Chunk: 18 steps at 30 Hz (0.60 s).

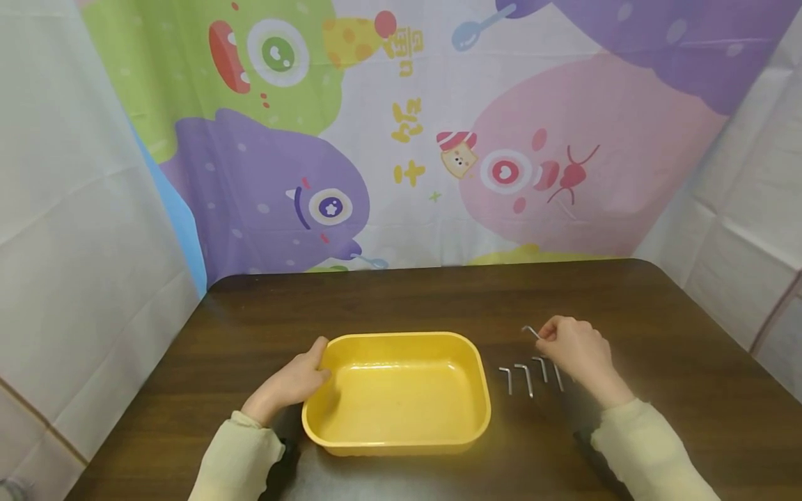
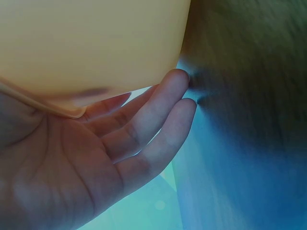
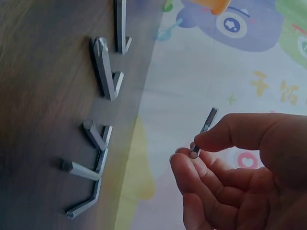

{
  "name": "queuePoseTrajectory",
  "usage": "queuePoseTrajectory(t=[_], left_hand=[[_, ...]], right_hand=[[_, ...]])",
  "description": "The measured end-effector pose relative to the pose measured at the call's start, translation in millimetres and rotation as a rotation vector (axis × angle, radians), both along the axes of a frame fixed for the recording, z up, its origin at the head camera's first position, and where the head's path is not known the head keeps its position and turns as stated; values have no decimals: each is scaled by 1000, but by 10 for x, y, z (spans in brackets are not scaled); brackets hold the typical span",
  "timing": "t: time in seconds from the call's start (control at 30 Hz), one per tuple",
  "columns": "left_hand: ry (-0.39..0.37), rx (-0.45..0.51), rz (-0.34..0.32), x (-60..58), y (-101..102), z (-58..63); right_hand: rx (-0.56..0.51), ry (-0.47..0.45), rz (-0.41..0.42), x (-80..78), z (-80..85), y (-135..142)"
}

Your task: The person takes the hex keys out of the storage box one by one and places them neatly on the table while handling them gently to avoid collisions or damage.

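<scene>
My left hand (image 1: 293, 380) grips the left wall of a yellow plastic tray (image 1: 401, 449), its thumb over the rim. In the left wrist view the fingers (image 2: 158, 122) lie along the tray's outer side, their tips near the tabletop. Between thumb and fingertips, my right hand (image 1: 576, 348) pinches an L-shaped hex key (image 1: 530, 331), raised above the table. Below that hand several more hex keys (image 1: 526, 380) lie in a loose row to the right of the tray. The right wrist view shows these loose keys (image 3: 106, 76) at its left, apart from the hand.
A dark wooden table (image 1: 263, 306) carries everything. Behind it hangs a cloth (image 1: 426, 229) printed with cartoon monsters, close to the table's back edge. Pale tiled wall surfaces (image 1: 81, 174) flank the table on both sides. Nothing visible lies inside the tray.
</scene>
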<state>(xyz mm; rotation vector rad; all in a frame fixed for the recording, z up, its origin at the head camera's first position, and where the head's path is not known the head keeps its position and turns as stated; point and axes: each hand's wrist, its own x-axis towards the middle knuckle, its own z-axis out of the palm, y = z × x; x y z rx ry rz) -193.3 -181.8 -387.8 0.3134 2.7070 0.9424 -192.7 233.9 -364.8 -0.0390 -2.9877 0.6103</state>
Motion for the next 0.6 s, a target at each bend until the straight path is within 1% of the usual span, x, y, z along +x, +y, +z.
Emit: queuePoseTrajectory(t=[0.27,0.43,0.6], left_hand=[[8,0,-6,-1,2,3],[8,-5,-4,-5,3,3],[8,-8,-5,-10,-2,-7]], right_hand=[[6,-40,-32,-44,-61,144],[23,-80,-48,-60,-64,224],[55,-89,-65,-55,-58,258]])
